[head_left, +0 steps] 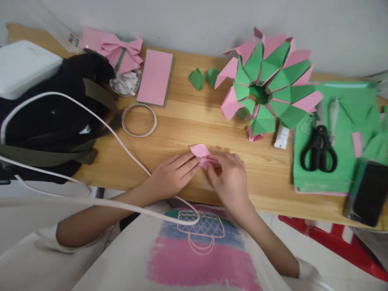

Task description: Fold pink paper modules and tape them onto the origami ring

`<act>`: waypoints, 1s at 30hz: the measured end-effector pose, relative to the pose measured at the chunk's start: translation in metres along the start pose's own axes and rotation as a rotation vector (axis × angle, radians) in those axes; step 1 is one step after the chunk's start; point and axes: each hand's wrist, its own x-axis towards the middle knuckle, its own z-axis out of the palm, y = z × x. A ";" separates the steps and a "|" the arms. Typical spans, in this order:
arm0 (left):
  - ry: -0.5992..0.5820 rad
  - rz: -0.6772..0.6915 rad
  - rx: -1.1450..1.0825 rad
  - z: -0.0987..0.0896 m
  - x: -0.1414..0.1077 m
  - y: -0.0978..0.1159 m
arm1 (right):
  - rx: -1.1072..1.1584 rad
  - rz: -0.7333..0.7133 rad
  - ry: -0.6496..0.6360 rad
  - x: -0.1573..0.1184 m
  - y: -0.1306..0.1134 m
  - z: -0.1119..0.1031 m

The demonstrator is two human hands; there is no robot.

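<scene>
Pink paper [200, 150], likely light and creasable, best held by folds: right hand [232, 176] pinching, left hand [171, 178] touching, grip unclear; scissors [320, 151] at three o'clock.
</scene>
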 end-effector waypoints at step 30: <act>-0.011 0.008 0.057 -0.005 0.004 0.002 | -0.494 -0.395 0.227 -0.023 0.016 0.011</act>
